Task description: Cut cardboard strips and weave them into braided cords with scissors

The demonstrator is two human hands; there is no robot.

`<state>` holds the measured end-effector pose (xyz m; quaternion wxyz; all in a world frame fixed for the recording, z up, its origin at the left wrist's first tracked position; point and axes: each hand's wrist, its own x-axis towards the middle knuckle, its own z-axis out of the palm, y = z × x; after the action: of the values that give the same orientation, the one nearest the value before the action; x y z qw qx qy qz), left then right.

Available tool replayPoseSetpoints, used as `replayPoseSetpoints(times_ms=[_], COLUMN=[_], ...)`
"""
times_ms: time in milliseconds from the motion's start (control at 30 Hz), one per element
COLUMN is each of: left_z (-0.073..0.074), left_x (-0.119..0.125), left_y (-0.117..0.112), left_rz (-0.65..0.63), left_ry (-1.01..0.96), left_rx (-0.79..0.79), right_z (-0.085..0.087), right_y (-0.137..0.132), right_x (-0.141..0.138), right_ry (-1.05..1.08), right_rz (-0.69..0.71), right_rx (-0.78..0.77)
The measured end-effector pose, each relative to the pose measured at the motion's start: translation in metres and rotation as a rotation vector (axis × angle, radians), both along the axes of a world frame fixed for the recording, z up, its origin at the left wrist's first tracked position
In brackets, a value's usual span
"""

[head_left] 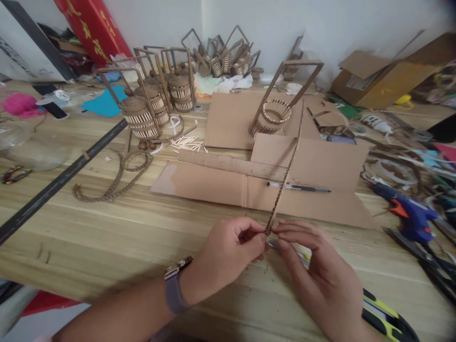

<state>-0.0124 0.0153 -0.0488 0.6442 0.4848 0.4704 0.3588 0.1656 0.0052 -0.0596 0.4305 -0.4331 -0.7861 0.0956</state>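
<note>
My left hand (228,254) and my right hand (313,270) meet low in the middle of the view. Both pinch the near end of a long thin corrugated cardboard strip (285,178) that slants up and away over the table. The left wrist wears a watch (175,287). Under my right hand lies a yellow-and-black tool (383,316), partly hidden. A pen (299,187) lies on flat cardboard sheets (313,161) just beyond the hands.
Several small cardboard lantern-like baskets (138,116) stand at the back left, another unfinished one (276,111) on cardboard. A blue glue gun (409,213) and scissors lie right. A long black ruler (60,178) crosses left; coiled strips (121,178) lie near it.
</note>
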Motion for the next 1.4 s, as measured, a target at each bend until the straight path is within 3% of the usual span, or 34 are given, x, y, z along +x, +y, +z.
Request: replayPoseSetpoints(times_ms=[267,533,633,900,1000,1167,1300,1400], left_z=[0.002,-0.002,0.000,0.003,0.003,0.004,0.001,-0.003], left_x=[0.001,0.000,-0.001,-0.002,-0.002,-0.001,-0.001,-0.001], left_y=[0.000,-0.001,-0.002,-0.008,-0.009,-0.008,-0.008,-0.009], left_rz=[-0.006,-0.033,-0.006,0.069,0.083,0.075,0.113,0.140], left_ry=[-0.097,-0.079,0.036,0.437,0.466,0.403,0.492,0.598], left_rx=[-0.027,0.041,0.140,0.664,0.722,0.658,0.759,0.892], right_z=[0.000,0.007,0.008,0.004,0.002,0.005,0.010,0.013], right_y=[0.003,0.005,0.006,0.006,0.007,0.009,0.009,0.009], right_x=[0.002,0.002,0.001,0.002,0.005,0.007,0.004,0.001], right_ry=[0.005,-0.233,-0.220,-0.249,-0.299,-0.306,-0.190,-0.047], right_rz=[0.000,0.011,0.045,-0.002,-0.026,0.002,0.034,-0.039], right_rx=[0.034,0.221,0.205,0.227,0.271,0.326,0.201,-0.127])
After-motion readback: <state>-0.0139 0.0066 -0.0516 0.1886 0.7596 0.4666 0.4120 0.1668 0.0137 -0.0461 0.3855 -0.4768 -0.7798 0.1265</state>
